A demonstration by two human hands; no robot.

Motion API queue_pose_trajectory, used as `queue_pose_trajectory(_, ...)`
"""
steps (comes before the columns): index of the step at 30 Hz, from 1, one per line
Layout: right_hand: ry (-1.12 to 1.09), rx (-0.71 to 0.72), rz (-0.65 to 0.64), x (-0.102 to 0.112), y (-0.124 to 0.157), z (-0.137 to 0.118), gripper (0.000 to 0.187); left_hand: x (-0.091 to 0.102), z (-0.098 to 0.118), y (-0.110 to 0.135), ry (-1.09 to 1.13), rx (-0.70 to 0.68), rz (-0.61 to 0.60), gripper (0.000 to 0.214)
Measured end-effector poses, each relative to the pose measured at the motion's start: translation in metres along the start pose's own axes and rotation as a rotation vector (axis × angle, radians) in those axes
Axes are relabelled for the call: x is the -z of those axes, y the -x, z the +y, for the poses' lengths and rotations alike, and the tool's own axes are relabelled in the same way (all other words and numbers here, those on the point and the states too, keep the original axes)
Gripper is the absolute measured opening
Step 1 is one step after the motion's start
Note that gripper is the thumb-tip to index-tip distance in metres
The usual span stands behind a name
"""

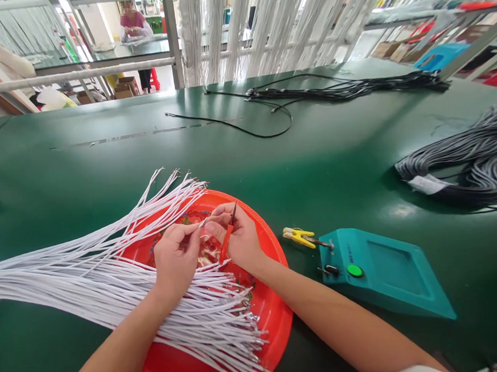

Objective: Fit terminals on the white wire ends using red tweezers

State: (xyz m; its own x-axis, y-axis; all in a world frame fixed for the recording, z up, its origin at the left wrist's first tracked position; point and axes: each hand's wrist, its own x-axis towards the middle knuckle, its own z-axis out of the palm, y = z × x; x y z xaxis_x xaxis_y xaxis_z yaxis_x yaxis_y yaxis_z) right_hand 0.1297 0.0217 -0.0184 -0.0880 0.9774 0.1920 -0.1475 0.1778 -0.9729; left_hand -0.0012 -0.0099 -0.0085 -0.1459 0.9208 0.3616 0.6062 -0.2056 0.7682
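Over a round red tray (276, 264), my left hand (176, 257) pinches the end of a white cable between thumb and fingers. My right hand (242, 238) is closed around orange-handled scissors (227, 242), the dark blades pointing up and away from the cable. Its thumb and fingertips also meet the cable's tip, close to my left fingertips. White cables (106, 234) fan out from the left in two groups, one behind my hands, the other beneath and in front of them. Many cables in the front group have metallic-looking ends. Small scraps lie in the tray under my hands.
A teal device (388, 272) with a green button and a yellow clip (299, 237) sits right of the tray. Grey cable coils (465, 160) lie at far right, black cables (352, 88) at the back. White strands (261, 24) hang behind the green table (337, 173). Two people are beyond.
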Motion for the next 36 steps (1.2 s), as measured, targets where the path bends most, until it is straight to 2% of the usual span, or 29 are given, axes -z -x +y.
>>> queue_pose_trajectory(5, 0.277, 0.08, -0.022, 0.0, 0.003, 0.002, 0.015, 0.001, -0.002, 0.0, -0.01, -0.022, -0.023, 0.015)
queue_pose_trajectory(10, 0.409, 0.141, 0.004, 0.002, 0.002, 0.002, 0.005, 0.001, -0.001, 0.0, 0.004, -0.06, -0.048, 0.018)
queue_pose_trajectory(13, 0.492, 0.219, -0.034, 0.002, 0.002, 0.002, 0.008, 0.0, 0.0, 0.001, -0.004, -0.049, -0.044, 0.016)
queue_pose_trajectory(16, 0.435, 0.188, -0.05, 0.002, 0.001, 0.002, 0.01, 0.0, 0.0, 0.001, -0.005, -0.04, -0.038, 0.016)
queue_pose_trajectory(20, 0.136, -0.118, -0.091, 0.003, -0.006, 0.004, 0.018, 0.0, 0.0, 0.001, -0.012, -0.011, 0.02, 0.016)
queue_pose_trajectory(22, 0.025, -0.194, -0.045, 0.004, -0.009, 0.005, 0.023, 0.001, 0.0, 0.0, -0.007, 0.002, 0.042, 0.015)
queue_pose_trajectory(24, -0.056, -0.188, 0.004, 0.004, -0.009, 0.004, 0.026, 0.001, -0.001, -0.001, 0.005, 0.008, 0.034, 0.015)
queue_pose_trajectory(27, -0.104, -0.143, -0.062, 0.003, -0.006, 0.002, 0.03, 0.0, -0.001, 0.0, 0.039, 0.041, 0.001, 0.015)
queue_pose_trajectory(32, 0.062, -0.035, -0.092, 0.002, -0.004, 0.006, 0.02, -0.003, -0.001, 0.002, 0.196, 0.224, -0.059, 0.018)
queue_pose_trajectory(36, 0.265, 0.07, -0.122, 0.006, -0.005, 0.008, 0.014, -0.004, -0.001, 0.002, 0.243, 0.25, -0.081, 0.018)
